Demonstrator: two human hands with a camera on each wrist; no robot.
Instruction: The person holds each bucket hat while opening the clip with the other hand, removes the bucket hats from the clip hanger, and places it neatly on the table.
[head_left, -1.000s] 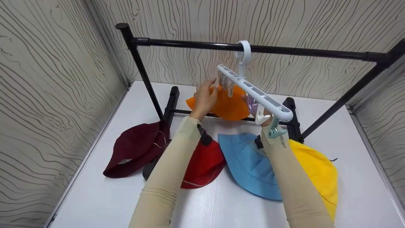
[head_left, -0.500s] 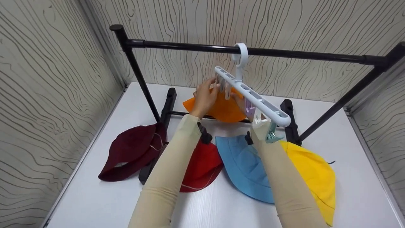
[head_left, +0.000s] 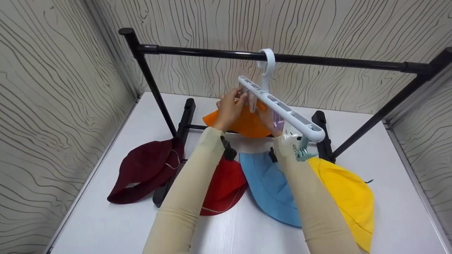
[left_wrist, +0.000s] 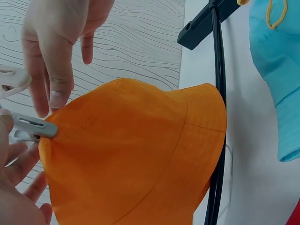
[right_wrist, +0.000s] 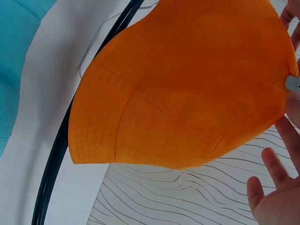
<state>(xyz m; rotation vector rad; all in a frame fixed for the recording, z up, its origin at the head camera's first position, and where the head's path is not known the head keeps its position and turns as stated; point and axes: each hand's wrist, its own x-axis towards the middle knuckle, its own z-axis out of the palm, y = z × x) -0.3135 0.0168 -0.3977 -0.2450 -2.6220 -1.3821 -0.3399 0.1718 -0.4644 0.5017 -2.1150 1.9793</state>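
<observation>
An orange bucket hat (head_left: 247, 123) hangs crown up at the far end of a white clip hanger (head_left: 287, 113). In the left wrist view, a grey clothespin (left_wrist: 35, 126) bites the edge of its crown. My left hand (head_left: 229, 107) is at this clothespin, thumb on its tail end and fingers on the other side. My right hand (head_left: 266, 118) is at the hat's other side, partly behind the hanger's clips. Its thumb and fingers are straight and touch the crown's edge, their tips partly hidden by the cloth. A second grey clothespin (left_wrist: 14, 82) hangs beside that hand.
The hanger hooks over the black rack's bar (head_left: 212, 53). Lilac (head_left: 278, 121), white and teal (head_left: 303, 151) clothespins hang at its near end. Maroon (head_left: 144, 169), red (head_left: 224, 188), blue (head_left: 265, 190) and yellow (head_left: 346, 201) hats lie on the white table (head_left: 226, 236).
My right hand has moved left, in to the orange hat's crown. My left hand stays at the far clothespins. The head view has shifted slightly.
</observation>
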